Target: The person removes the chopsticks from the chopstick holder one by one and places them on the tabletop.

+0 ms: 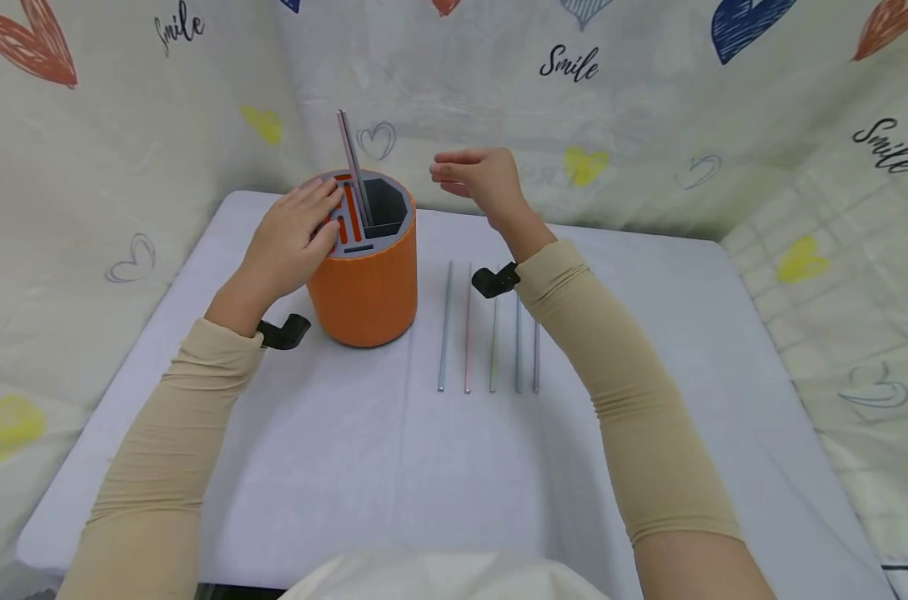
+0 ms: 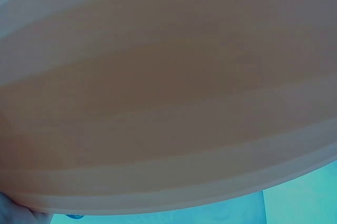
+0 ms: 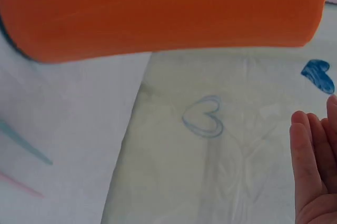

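An orange cylindrical holder (image 1: 367, 300) with a grey slotted top stands on the table, left of centre. My left hand (image 1: 288, 237) rests on the left part of its top, fingers spread over the slots. Two thin sticks (image 1: 354, 167) stand upright together in the holder, leaning slightly left. To the right of the holder my right hand (image 1: 487, 179) hovers in the air with its fingers extended and nothing in them. The right wrist view shows those fingers (image 3: 303, 155) straight beside the holder's orange wall (image 3: 168, 13). In the left wrist view the holder's side (image 2: 168, 103) fills most of the picture.
Several thin coloured sticks, among them a pink stick (image 1: 469, 333) and a blue stick (image 1: 444, 333), lie side by side on the white table (image 1: 333, 475), partly under the right forearm. A curtain with printed hearts (image 1: 461, 92) hangs behind the table.
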`<state>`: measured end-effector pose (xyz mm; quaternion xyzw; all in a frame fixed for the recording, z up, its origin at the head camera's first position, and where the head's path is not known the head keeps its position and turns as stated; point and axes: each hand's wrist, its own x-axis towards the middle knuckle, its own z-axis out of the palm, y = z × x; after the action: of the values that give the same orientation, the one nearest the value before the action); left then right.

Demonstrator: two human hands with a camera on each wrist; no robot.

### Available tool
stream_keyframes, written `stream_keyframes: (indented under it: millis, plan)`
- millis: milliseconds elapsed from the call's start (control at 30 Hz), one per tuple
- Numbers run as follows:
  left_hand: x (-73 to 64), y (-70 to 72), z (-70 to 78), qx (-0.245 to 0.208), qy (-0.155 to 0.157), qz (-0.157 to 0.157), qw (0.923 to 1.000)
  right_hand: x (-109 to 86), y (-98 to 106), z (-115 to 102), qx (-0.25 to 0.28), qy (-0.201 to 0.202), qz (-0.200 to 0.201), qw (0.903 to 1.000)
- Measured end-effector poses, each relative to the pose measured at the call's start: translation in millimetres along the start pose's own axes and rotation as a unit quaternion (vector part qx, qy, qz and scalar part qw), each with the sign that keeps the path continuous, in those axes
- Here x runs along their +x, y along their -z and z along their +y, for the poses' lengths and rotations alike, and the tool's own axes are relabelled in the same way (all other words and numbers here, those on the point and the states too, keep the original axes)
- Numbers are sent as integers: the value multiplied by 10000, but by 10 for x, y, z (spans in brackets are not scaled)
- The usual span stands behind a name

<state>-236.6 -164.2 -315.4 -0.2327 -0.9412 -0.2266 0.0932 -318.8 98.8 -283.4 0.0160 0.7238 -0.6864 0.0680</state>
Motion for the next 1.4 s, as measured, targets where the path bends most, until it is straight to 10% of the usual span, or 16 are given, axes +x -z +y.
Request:
stream_keyframes:
  millis: [600,1400]
  plan:
    - [12,17,-2,78,36,-64,9999,-91,-642,-237,-197,354,-1108,9930]
    - [-2,6,15,5,65,-35,10000,-76,-771,-252,-839,705,-559,9924]
